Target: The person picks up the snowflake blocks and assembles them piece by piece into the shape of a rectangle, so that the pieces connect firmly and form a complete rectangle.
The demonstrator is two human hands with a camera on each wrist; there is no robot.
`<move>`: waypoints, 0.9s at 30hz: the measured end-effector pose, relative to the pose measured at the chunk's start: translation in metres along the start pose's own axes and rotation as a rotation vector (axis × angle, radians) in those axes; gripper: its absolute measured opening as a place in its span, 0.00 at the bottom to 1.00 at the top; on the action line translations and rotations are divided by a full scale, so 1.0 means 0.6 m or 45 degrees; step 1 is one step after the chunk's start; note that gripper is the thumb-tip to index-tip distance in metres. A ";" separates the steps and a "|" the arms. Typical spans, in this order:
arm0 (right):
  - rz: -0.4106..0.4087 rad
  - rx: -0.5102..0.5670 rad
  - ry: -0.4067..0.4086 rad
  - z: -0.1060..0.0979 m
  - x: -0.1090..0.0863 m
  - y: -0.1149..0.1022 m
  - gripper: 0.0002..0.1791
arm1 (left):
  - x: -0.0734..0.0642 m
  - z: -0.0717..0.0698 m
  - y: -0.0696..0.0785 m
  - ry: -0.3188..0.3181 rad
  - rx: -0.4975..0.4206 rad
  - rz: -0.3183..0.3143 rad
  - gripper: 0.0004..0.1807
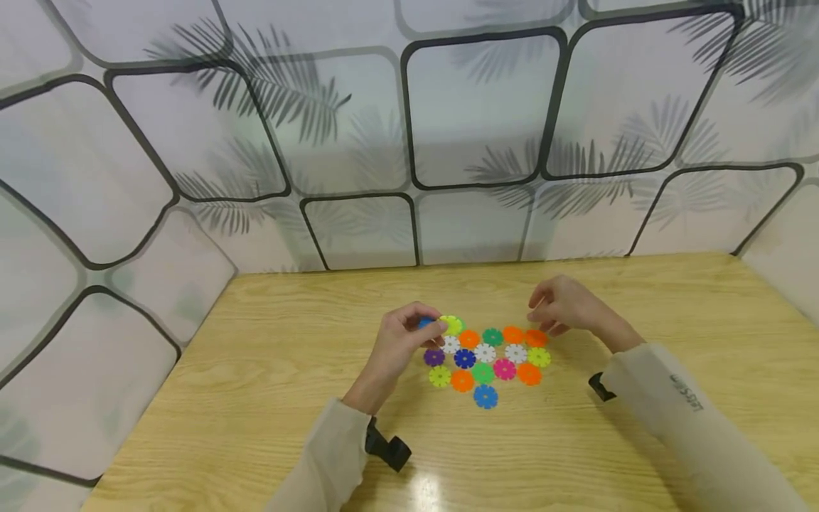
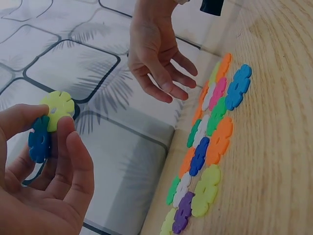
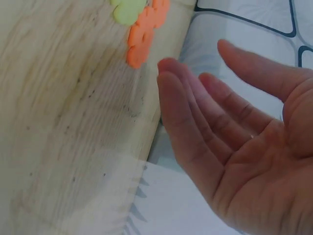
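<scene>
My left hand (image 1: 403,343) is raised at the left end of a patch of flat, notched flower-shaped plastic discs. Its thumb and fingers pinch a yellow disc (image 2: 59,108) together with a blue disc (image 2: 39,140); the two touch, though whether they interlock I cannot tell. Past the far right corner of the patch hovers my right hand (image 1: 563,306), fingers loosely bent and holding nothing. Closest to it lies an orange disc (image 1: 536,338). In the right wrist view that palm (image 3: 264,161) faces the camera.
Rows of discs lie flat on the wooden table (image 1: 256,398), among them a pink one (image 1: 504,369) and a purple one (image 1: 434,356). A lone light-blue disc (image 1: 485,397) forms the near tip. Behind the table hangs a patterned curtain (image 1: 358,156).
</scene>
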State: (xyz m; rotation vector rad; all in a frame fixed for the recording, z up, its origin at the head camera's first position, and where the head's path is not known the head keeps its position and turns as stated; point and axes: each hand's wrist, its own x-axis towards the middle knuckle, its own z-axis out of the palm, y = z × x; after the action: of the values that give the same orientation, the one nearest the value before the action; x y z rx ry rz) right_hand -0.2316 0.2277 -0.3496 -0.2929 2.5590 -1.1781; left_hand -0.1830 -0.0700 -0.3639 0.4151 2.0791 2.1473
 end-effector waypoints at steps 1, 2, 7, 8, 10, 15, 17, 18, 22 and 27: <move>0.017 -0.005 0.002 0.001 -0.001 0.001 0.17 | 0.000 0.000 -0.001 -0.001 0.001 -0.002 0.06; 0.038 -0.007 0.003 0.001 -0.002 0.001 0.16 | 0.000 0.000 -0.001 -0.001 0.003 -0.006 0.06; 0.082 0.012 -0.016 0.001 -0.003 0.008 0.16 | 0.001 -0.002 -0.002 0.009 0.008 -0.029 0.06; 0.082 0.014 -0.020 -0.001 -0.003 0.009 0.16 | 0.001 -0.002 -0.002 0.012 0.007 -0.029 0.06; 0.079 0.014 -0.028 -0.004 -0.002 0.012 0.15 | 0.001 -0.003 0.000 0.017 0.006 -0.023 0.05; 0.066 0.009 -0.039 -0.010 0.002 0.015 0.14 | 0.001 -0.003 0.003 0.035 0.008 -0.015 0.05; 0.059 0.016 -0.051 -0.011 0.003 0.018 0.14 | 0.001 -0.002 0.004 0.037 0.011 -0.021 0.05; 0.057 0.024 -0.059 -0.011 0.003 0.020 0.14 | 0.001 -0.001 0.004 0.036 0.011 -0.026 0.05; 0.060 0.067 -0.078 -0.012 0.003 0.029 0.14 | 0.001 0.000 0.006 0.042 0.022 -0.032 0.05; 0.059 0.097 -0.099 -0.010 0.009 0.035 0.15 | 0.002 -0.001 0.005 0.051 0.030 -0.016 0.05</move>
State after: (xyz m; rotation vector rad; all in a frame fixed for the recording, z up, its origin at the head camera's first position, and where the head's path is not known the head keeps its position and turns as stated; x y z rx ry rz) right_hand -0.2399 0.2437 -0.3632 -0.2553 2.4349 -1.2197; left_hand -0.1842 -0.0704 -0.3607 0.3632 2.1245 2.1432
